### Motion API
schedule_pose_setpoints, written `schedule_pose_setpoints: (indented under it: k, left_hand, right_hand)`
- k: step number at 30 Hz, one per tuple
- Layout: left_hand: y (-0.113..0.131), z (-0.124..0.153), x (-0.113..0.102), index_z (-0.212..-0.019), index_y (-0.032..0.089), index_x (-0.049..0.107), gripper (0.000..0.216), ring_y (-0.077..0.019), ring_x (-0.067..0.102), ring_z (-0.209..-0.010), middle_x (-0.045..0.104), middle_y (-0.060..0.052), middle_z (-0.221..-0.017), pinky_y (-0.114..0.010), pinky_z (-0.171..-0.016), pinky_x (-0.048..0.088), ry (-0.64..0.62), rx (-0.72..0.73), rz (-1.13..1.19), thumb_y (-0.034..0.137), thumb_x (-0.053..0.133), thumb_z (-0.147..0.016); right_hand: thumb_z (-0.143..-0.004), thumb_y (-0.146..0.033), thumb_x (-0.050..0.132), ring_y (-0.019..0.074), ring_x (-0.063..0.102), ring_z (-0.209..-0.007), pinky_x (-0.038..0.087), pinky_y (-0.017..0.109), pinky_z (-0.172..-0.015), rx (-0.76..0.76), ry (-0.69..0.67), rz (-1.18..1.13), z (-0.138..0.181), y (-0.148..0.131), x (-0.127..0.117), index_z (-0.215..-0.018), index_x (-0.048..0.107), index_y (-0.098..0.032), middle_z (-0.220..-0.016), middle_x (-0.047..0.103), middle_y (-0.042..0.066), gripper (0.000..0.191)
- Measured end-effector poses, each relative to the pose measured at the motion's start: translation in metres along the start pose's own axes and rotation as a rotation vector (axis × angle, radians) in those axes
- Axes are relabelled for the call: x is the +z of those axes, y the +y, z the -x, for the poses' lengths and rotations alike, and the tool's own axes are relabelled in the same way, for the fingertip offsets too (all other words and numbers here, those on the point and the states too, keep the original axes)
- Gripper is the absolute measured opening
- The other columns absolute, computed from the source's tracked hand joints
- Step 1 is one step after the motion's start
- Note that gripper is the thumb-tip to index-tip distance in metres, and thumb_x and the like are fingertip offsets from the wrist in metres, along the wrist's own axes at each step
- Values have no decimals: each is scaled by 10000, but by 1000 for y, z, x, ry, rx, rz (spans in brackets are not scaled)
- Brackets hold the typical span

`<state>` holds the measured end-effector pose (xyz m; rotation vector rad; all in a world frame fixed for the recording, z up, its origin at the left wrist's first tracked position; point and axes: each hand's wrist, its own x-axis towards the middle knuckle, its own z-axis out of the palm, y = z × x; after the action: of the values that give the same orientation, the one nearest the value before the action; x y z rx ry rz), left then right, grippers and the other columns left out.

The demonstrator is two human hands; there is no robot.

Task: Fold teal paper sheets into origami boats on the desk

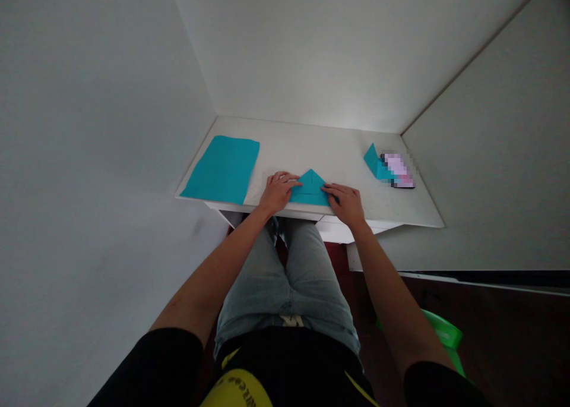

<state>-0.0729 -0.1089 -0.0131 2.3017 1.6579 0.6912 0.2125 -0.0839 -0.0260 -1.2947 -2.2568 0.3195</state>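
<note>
Turquoise folded paper (312,188) lies at the front of the desk (307,142), peak pointing away from the person, long axis running left-right. The left hand (278,193) rests flat-fingered on one slope; the right hand (348,204) touches the other, whether pinching I cannot tell.

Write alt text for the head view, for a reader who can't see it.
A person's left hand and right hand touch opposite sides of a peaked, folded blue paper near the front edge of a white table. A flat blue sheet lies to the left; to the right, a smaller folded piece lies by a pixelated object.
</note>
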Motion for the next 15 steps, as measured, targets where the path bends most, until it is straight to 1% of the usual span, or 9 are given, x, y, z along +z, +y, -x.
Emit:
schedule_pose_setpoints:
  k: [2,6,11,15]
  left_hand:
    - [-2,-1,2,-1366,398,750,522,-274,512,-1435,706,57,-1489,-537,-1199,388,-22,11,18,108,501,-1010]
    - [-5,-2,5,-1365,356,753,488,-254,566,-1394,737,36,-1444,-501,-1182,407,-31,32,36,122,503,-1018]
    - [-1,-1,3,-1338,322,767,427,-242,606,-1355,754,14,-1415,-468,-1154,426,-19,44,43,160,523,-1026]
    - [1,-1,1,-1335,304,771,405,-242,608,-1362,757,0,-1413,-457,-1154,430,-21,35,36,185,529,-1032]
  right_hand:
    - [-1021,-300,558,326,669,-1367,435,623,-1157,3,12,-6,0,0,1,-1287,787,-344,-1422,755,22,353]
    - [-1028,-321,562,329,673,-1367,439,625,-1157,4,24,-13,1,0,3,-1288,787,-342,-1414,759,23,344]
    - [-1025,-324,561,325,676,-1361,450,612,-1153,15,21,9,0,-2,2,-1274,795,-339,-1411,761,26,342]
    - [-1027,-325,555,315,678,-1354,453,593,-1148,15,17,31,0,-2,1,-1286,788,-341,-1411,762,22,349]
